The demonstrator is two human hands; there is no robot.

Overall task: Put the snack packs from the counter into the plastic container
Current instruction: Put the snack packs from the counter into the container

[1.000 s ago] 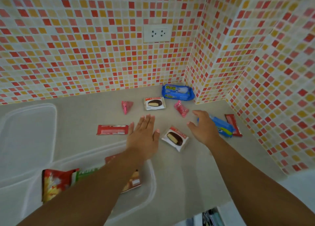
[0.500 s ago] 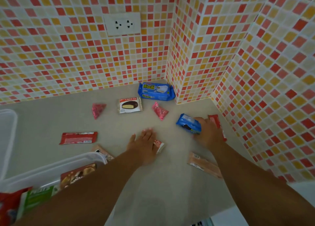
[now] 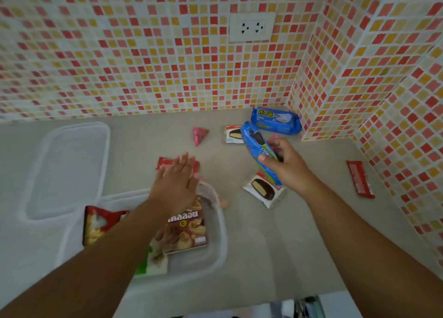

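- The right hand (image 3: pixel 285 166) gripped a blue pack (image 3: pixel 257 150), thumb across its front, holding it tilted above the tabletop (image 3: pixel 275 245).
- Just below that hand lay a white pie pack (image 3: pixel 262 190) flat on the tabletop.
- The left hand (image 3: pixel 176 181) was spread flat with straight fingers above the container's far rim; a blurred pale wrapper (image 3: pixel 212 195) showed at its edge, and I could not tell whether the hand held it.
- Under its fingertips a red bar (image 3: pixel 163 163) peeked out.
- The container (image 3: pixel 221 233) sat near the front edge, holding a brown pack (image 3: pixel 184 231), a red bag (image 3: pixel 96 224) and a green-and-white pack (image 3: pixel 151 265).
- Its lid (image 3: pixel 69 166) lay beside it to the left.
- Farther back lay a pink pyramid sweet (image 3: pixel 199 135), a second pie pack (image 3: pixel 231 134) and a big blue pack (image 3: pixel 275 121) against the tiled corner.
- Another red bar (image 3: pixel 359 178) lay well apart by the right wall.
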